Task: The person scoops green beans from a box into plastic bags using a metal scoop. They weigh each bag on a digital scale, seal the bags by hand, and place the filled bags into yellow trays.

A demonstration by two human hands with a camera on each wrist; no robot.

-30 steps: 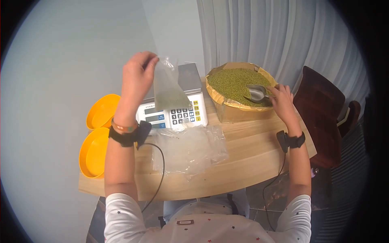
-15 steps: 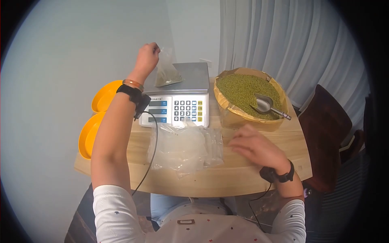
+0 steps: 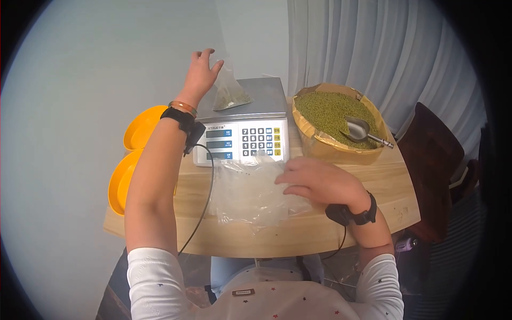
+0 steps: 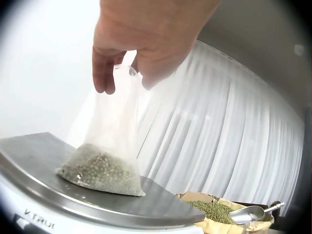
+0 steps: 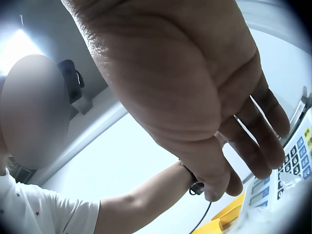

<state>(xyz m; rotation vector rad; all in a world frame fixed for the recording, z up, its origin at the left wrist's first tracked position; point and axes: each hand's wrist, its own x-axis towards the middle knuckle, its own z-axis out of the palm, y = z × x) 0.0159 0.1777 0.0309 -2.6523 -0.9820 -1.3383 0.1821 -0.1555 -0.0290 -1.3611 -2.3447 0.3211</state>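
Note:
On the steel pan of a digital scale stands a clear plastic bag with green beans in its bottom. My left hand is at the bag's upright top, thumb and fingers spread apart. In the left wrist view, the fingers and thumb lie on either side of the bag's mouth with a gap between them. My right hand hovers over the right side of a pile of flat plastic bags, fingers loosely extended and holding nothing.
A paper-lined box of green beans stands at the back right, with a metal scoop lying in it. Two yellow bowls are at the table's left edge. A brown chair stands right of the table.
My right hand let go of the scoop and moved left to the plastic bags. My left hand set the bag of beans on the scale and its fingers spread off the bag's top.

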